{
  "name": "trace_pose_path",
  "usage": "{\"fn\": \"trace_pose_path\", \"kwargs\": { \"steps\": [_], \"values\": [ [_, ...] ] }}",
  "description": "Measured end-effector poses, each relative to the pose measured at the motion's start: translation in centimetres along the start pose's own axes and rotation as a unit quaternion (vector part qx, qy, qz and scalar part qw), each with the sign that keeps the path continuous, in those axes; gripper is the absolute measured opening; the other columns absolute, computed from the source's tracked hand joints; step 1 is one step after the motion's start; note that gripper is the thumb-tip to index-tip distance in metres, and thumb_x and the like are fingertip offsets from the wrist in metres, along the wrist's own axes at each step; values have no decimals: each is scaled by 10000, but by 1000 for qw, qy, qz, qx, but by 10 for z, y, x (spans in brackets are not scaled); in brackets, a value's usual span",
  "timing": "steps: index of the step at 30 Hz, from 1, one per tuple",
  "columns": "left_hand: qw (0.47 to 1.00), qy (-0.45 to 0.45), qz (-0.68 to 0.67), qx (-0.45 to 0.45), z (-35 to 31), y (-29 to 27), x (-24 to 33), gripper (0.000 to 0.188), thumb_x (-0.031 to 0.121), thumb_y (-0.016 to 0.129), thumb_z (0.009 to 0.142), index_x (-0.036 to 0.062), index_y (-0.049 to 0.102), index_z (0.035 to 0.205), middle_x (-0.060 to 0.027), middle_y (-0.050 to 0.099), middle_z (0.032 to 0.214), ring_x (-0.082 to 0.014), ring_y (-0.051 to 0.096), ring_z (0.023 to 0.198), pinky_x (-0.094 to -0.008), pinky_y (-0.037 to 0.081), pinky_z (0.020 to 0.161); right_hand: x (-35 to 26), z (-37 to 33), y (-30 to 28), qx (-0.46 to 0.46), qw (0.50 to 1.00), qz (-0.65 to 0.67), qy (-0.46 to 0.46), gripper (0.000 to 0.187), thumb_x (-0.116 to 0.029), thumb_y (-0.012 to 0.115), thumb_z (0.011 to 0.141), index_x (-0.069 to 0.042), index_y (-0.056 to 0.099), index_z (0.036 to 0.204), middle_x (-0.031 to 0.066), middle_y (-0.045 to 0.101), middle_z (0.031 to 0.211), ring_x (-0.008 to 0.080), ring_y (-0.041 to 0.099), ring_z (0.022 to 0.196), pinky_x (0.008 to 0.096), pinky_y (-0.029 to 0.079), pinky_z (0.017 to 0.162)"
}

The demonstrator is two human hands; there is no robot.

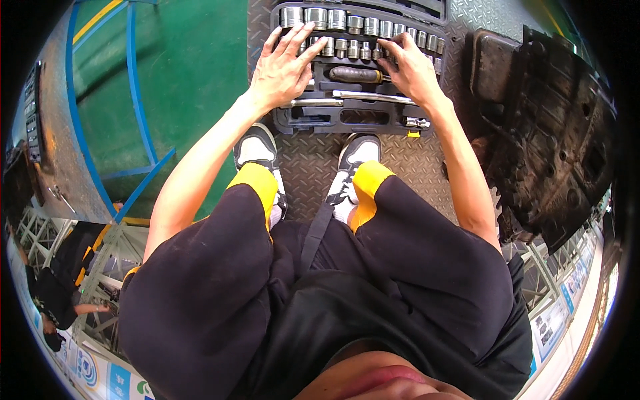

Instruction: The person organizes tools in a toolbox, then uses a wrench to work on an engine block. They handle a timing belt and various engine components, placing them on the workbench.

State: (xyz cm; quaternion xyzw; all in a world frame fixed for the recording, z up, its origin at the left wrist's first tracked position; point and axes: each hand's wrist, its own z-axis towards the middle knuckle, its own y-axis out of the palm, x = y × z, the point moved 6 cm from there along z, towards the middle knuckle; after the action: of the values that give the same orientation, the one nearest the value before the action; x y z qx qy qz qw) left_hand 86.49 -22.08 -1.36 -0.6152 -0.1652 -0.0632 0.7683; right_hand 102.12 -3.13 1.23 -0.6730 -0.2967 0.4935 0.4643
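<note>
A dark socket set case (283, 123) lies open on the metal plate in front of my feet. Two rows of chrome sockets (355, 25) fill its upper part. My left hand (283, 72) is spread over the left end of the rows, its fingertips resting on the sockets there. Over the right half, my right hand (415, 70) has its fingers bent but apart, with the tips touching the lower row beside a small socket (378, 51). Between the hands lies a dark-handled tool (355, 75). Below it are a chrome bar (373, 97) and a short chrome joint (417, 123).
A large, grimy black metal part (543, 133) stands close to my right arm. Diamond-patterned metal plate (303, 157) lies under my shoes. At left are a green floor (190, 80) and a blue frame (135, 87). Another person (57, 293) is at the lower left.
</note>
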Motion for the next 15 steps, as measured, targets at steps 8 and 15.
{"fn": "trace_pose_path", "kwargs": {
  "steps": [8,15],
  "values": [
    [1000,-2,8,-4,0,1,1,618,176,586,909,214,473,1516,-106,375,1598,-261,356,1476,-460,174,1244,9,-4,-7,-13,1000,25,1,440,-216,728,915,-93,619,1323,160,586,1183,347,642,1077,426,544,915],
    [1000,-2,11,-11,0,1,0,629,182,586,917,206,452,1531,-102,361,1607,-256,348,1483,-462,165,1249,19,-18,-6,-12,1000,-5,22,440,-211,691,940,-141,603,1366,172,588,1155,355,638,1047,432,550,879]
  ]
}}
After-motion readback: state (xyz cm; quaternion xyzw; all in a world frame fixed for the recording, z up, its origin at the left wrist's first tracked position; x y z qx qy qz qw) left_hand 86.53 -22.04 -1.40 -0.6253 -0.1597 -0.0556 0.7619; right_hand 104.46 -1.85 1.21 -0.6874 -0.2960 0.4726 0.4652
